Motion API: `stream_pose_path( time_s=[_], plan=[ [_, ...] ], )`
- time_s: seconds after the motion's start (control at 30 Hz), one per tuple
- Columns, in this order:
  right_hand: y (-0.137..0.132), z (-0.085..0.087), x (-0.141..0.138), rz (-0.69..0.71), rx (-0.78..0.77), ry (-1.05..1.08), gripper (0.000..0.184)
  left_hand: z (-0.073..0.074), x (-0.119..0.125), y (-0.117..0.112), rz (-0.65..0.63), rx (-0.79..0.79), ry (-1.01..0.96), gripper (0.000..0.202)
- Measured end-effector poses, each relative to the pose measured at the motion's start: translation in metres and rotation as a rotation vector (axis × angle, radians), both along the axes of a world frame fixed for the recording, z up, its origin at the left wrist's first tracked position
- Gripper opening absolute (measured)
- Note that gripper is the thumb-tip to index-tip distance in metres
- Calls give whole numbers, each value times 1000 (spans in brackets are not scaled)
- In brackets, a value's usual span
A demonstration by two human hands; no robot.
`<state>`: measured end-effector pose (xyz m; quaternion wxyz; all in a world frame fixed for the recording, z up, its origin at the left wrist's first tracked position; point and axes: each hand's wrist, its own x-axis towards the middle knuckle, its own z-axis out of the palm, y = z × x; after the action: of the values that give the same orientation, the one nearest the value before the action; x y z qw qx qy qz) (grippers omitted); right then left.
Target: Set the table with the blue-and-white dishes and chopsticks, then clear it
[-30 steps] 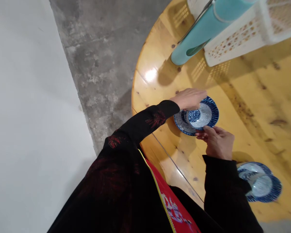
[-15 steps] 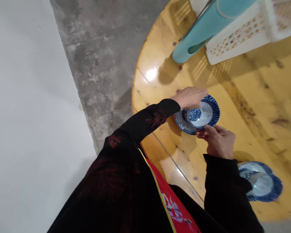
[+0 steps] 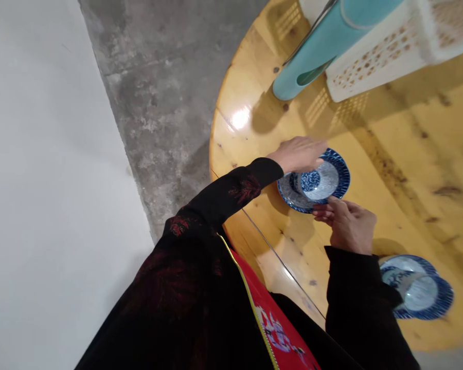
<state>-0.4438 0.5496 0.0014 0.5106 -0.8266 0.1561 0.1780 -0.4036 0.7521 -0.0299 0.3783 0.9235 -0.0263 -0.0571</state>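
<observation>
A blue-and-white patterned dish (image 3: 324, 180) lies on a round wooden table (image 3: 409, 169); it looks like two dishes stacked slightly offset. My left hand (image 3: 299, 153) rests over the dish's far-left rim, fingers together and curled down on it. My right hand (image 3: 349, 223) is at the near rim, fingertips pinching the edge. Both arms wear black sleeves.
Another pair of blue-and-white dishes (image 3: 419, 290) sits at the table's near right, partly behind my right sleeve. A teal cylinder (image 3: 312, 51) and a white perforated plastic basket (image 3: 389, 46) stand at the far side. Bare concrete floor (image 3: 158, 92) and a white wall lie left.
Almost nothing differs. Both hands stay on the dish; the view has shifted very slightly.
</observation>
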Motion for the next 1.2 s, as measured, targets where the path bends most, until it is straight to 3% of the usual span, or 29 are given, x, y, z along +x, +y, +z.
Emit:
stream_pose_path(
  time_s=[0.17,0.3,0.43,0.53,0.67,0.83,1.03,1.2],
  plan=[
    [-22,7,-27,-28,83,-62,38,19,-34,25,114,21,39,28],
    [-39,4,-88,-90,118,-26,49,27,-96,44,251,18,61,29],
    [-37,-9,-160,-181,148,154,62,24,-163,34,333,2,112,23],
    [-23,-20,-191,-193,241,330,65,14,-196,15,302,-47,158,20],
    [-19,-27,-201,-263,292,308,63,5,-215,-15,62,-94,172,19],
    [-31,-34,-218,-309,256,212,56,12,-227,-39,-200,-33,152,18],
    [-61,-38,-239,-325,309,229,54,17,-234,-60,-235,107,171,19],
    [-134,-38,-260,-328,299,294,52,23,-247,-121,-247,152,180,22]
  ],
)
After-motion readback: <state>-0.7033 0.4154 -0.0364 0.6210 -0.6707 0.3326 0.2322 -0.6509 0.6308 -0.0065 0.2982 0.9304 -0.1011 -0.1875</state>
